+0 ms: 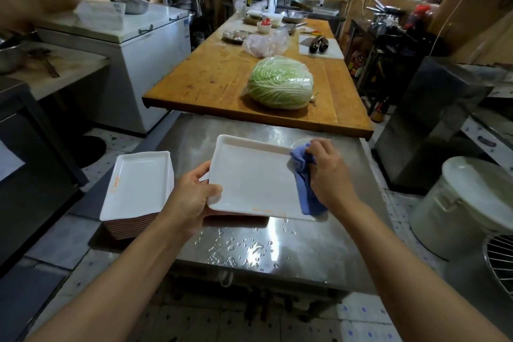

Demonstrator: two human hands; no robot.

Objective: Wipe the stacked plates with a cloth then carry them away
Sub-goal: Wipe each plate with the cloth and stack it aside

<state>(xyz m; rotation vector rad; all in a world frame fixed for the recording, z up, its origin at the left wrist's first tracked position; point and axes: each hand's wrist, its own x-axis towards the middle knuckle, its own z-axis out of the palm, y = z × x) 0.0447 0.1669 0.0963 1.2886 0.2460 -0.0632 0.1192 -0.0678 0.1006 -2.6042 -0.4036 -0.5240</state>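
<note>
Left hand (pixel 191 197) grips near-left edge of white rectangular plate (pixel 249 178), held above wet steel tabletop (pixel 305 247); right hand (pixel 330 169) clutches blue cloth (pixel 305 189) against plate's right rim; plate stack (pixel 136 186) at left

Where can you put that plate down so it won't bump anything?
Bare room: the steel table nearer than the held plate, though wet with droplets; and the wooden table left of the cabbage. Crowded: its far end, and the stack at left.
</note>
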